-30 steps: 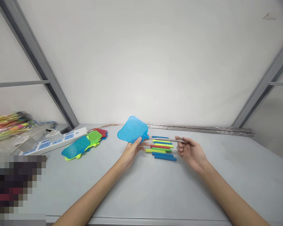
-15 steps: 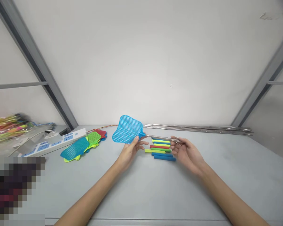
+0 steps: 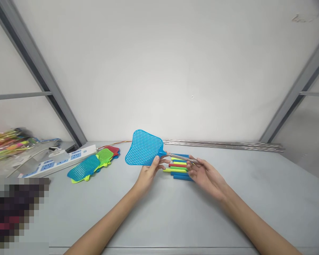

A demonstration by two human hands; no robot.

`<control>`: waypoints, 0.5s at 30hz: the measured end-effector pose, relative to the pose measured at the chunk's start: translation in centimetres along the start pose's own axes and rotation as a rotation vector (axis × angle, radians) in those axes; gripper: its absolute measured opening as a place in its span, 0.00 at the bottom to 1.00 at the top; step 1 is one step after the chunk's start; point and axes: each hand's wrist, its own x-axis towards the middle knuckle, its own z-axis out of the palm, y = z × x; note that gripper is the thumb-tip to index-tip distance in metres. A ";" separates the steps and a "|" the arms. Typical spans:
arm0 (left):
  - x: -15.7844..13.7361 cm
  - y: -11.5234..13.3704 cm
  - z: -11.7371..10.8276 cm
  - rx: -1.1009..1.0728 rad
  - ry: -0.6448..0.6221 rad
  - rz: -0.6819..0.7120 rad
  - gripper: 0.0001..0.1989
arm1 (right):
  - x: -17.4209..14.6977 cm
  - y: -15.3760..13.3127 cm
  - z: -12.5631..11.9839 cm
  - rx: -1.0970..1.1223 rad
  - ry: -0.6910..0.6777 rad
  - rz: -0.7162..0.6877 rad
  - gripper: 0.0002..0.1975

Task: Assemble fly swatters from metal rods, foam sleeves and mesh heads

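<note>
Your left hand has its grip closed on the neck of the blue swatter, thumb up by the base of the mesh head, which stands tilted above the table. Your right hand pinches the swatter's thin metal rod between fingertips, grip closed on it, just right of the left hand. Rod and head run across in front of you, held clear of the table. Right beneath the rod lies a row of coloured foam handles, blue, green, red and yellow, side by side. Off to your left, a fanned pile of swatter heads rests beside a white power strip. Long steel rods lie along the wall behind.
</note>
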 end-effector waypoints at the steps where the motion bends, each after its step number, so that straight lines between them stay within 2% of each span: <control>1: 0.0 0.0 0.0 0.011 -0.001 0.002 0.14 | 0.0 0.0 -0.1 0.011 0.004 0.015 0.11; 8: -0.1 0.0 0.2 0.041 -0.002 0.006 0.14 | 0.2 0.0 -0.3 0.045 0.002 0.057 0.11; 12: 0.1 0.8 0.2 0.017 -0.009 -0.003 0.12 | -0.1 -0.6 0.3 -0.052 -0.013 0.052 0.13; 15: 0.3 1.7 -0.4 -0.016 0.046 0.038 0.10 | -0.4 -1.5 0.7 -0.161 -0.028 0.056 0.14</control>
